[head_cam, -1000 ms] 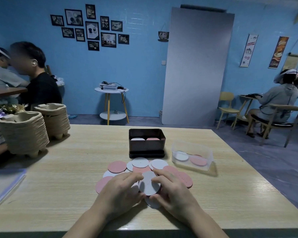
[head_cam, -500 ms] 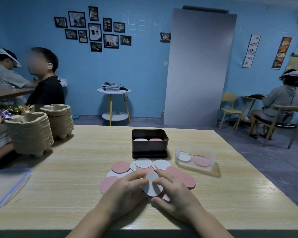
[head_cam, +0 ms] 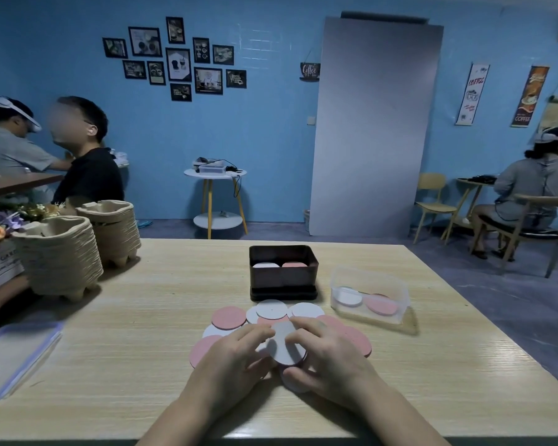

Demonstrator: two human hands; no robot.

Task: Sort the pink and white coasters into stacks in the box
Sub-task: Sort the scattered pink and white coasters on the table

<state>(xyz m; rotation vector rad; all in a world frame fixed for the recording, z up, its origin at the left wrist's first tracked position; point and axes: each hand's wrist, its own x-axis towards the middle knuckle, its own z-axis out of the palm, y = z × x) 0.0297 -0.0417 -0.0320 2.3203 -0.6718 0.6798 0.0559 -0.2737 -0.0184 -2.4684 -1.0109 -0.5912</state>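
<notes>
A loose pile of round pink coasters [head_cam: 228,317] and white coasters [head_cam: 271,309] lies on the wooden table in front of a dark brown box [head_cam: 283,272]. Inside the box a white stack sits on the left and a pink stack on the right. My left hand [head_cam: 236,358] and my right hand [head_cam: 329,355] meet over the near side of the pile and together pinch a tilted white coaster [head_cam: 285,347] by its edges. More coasters lie hidden under both hands.
A clear plastic tub [head_cam: 369,296] with one white and one pink coaster stands right of the box. Two stacks of pulp trays [head_cam: 78,249] stand at the table's left, a clear lid [head_cam: 10,358] lies near the left edge. People sit at other tables.
Both hands have lifted the white coaster slightly and tipped it more upright between the fingers. The view has shifted a little to the left; the pile has not moved.
</notes>
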